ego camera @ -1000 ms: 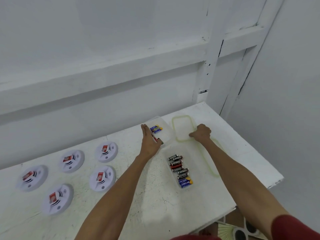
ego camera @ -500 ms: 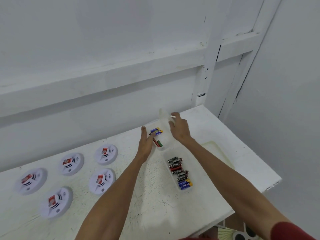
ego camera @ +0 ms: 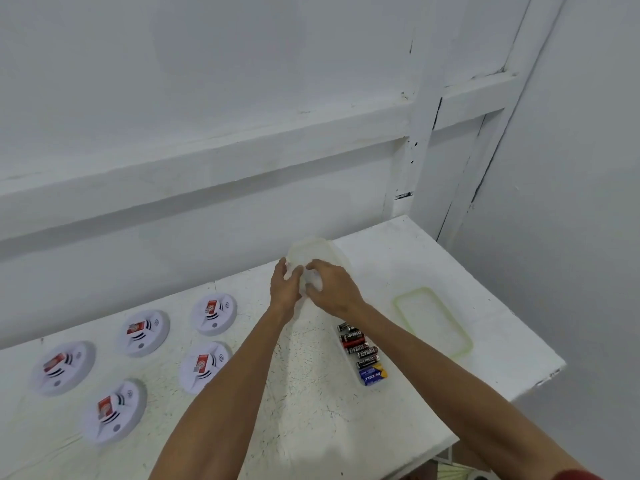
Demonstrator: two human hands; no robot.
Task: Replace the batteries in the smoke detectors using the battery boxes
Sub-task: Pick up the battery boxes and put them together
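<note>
Five smoke detectors [ego camera: 204, 367] lie untouched on the left of the bench [ego camera: 311, 410]. The left hand [ego camera: 285, 289], flat beside the small box [ego camera: 338, 259] a second ago, now curls its fingers round it. The right hand [ego camera: 334, 289] has carried the small lid [ego camera: 310, 247] over and grips it on top, seemingly pressing it shut. The open battery box [ego camera: 362, 353] and its green-rimmed lid [ego camera: 431, 322] wait to the right, so no swapping has begun.
</note>
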